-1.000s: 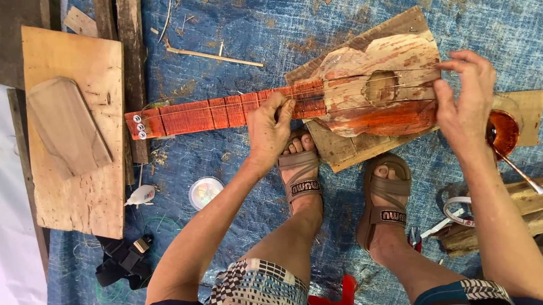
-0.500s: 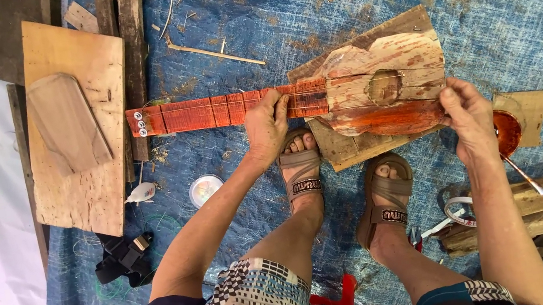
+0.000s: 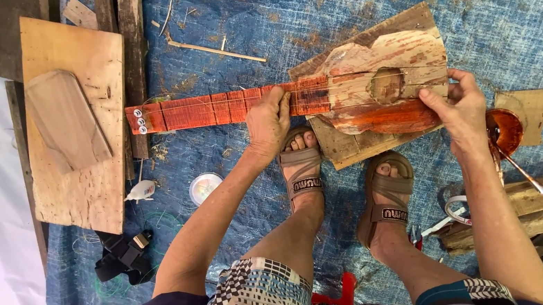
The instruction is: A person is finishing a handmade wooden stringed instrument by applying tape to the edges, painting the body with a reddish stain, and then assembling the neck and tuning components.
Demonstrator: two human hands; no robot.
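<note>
A person crouches over a small handmade stringed instrument (image 3: pixel 320 94) laid flat across a wooden board (image 3: pixel 361 141) on a blue tarp (image 3: pixel 308 8), seen from the head camera. The left hand (image 3: pixel 269 121) is closed over the red-stained neck (image 3: pixel 210 109) near where it meets the body, fingers curled over the far edge. The right hand (image 3: pixel 458 110) presses against the lower edge of the body, thumb and fingertips touching the wood; whether it truly grips or only steadies cannot be told. The body is partly stained red along its lower side and bare and pale above, around the round sound hole (image 3: pixel 386 83).

Just beside the right hand sits a small dish of red stain (image 3: pixel 506 128) with a brush (image 3: pixel 522 172) resting in it (close enough for a wrist to catch). 2 sandalled feet (image 3: pixel 341 178) stand just below the board.

The likely hazards: a nudge of the right forearm could tip the dish and spill stain over the tarp, and fingers on freshly coloured wood may smear the finish if it is not dry. The thin strings could also snag under the left hand's fingers.
</note>
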